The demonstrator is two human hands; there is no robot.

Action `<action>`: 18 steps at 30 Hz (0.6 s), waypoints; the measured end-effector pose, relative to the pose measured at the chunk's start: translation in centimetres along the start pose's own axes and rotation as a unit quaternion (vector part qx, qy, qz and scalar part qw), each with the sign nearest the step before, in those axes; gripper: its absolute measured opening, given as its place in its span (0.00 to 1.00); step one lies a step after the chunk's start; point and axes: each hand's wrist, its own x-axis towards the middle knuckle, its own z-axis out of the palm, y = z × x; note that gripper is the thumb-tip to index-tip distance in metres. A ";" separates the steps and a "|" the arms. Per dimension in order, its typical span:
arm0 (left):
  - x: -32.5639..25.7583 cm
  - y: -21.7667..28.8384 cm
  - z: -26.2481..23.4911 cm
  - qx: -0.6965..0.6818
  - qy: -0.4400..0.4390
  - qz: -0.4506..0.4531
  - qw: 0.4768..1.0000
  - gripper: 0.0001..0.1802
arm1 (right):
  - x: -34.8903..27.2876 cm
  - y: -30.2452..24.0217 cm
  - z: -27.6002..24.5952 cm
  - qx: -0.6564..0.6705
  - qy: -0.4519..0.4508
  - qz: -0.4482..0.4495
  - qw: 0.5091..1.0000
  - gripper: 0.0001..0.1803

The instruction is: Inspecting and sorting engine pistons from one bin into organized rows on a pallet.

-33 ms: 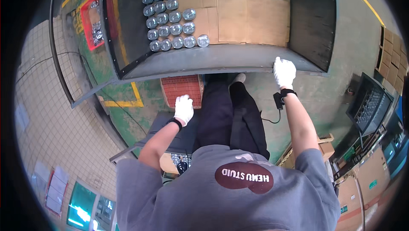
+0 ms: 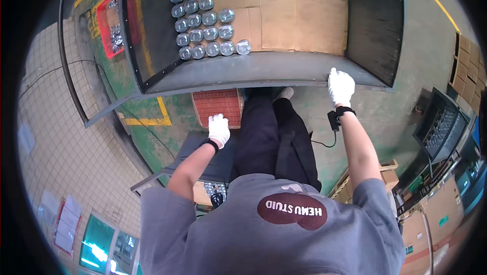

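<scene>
My right hand (image 2: 341, 86), in a white glove, lies flat on the front rim of a dark metal table (image 2: 264, 69) and holds nothing. A black device is strapped at that wrist, with a cable hanging from it. My left hand (image 2: 219, 129), also gloved, hangs free at my left thigh, just above a red grid mat (image 2: 217, 105) on the floor. Its fingers are loosely bent and I see nothing in it. Several round shiny jars (image 2: 205, 26) stand in rows on the table's left part, far from both hands.
Flat cardboard sheets (image 2: 294, 16) cover the table's middle. A red crate (image 2: 109, 24) sits on the floor at the left. A dark tray of small jars (image 2: 439, 128) stands at the right, with cardboard boxes (image 2: 464, 72) behind it. A box with jars (image 2: 210, 189) sits by my left leg.
</scene>
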 end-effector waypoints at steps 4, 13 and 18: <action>4.4 -0.3 3.3 0.076 -0.083 -0.096 0.989 0.19 | 0.0 -0.2 0.4 -0.031 0.007 -0.001 1.000 0.10; 15.9 3.2 6.3 -0.002 0.178 0.154 0.972 0.13 | -0.1 0.6 1.4 -0.007 0.142 -0.024 0.990 0.06; 18.9 6.2 11.8 0.255 -0.010 0.226 0.940 0.17 | 0.2 0.4 2.1 0.080 0.215 -0.039 0.973 0.05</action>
